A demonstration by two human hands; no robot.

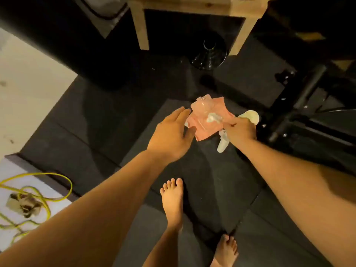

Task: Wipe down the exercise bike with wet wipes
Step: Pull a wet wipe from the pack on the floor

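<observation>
The pack (204,125) lies on the mat (115,122) near the bike (308,105). It looks soft and light and will likely lift. The left hand (171,135), fingers apart, reaches its edge. The right hand (239,131) seems to pinch the limp wipe (212,118) at the opening.

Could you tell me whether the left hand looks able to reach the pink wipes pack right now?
Probably yes: the left hand is open with its fingertips at the pack's near edge and nothing between; the right hand, pinching a wipe, is on the other side.
</observation>
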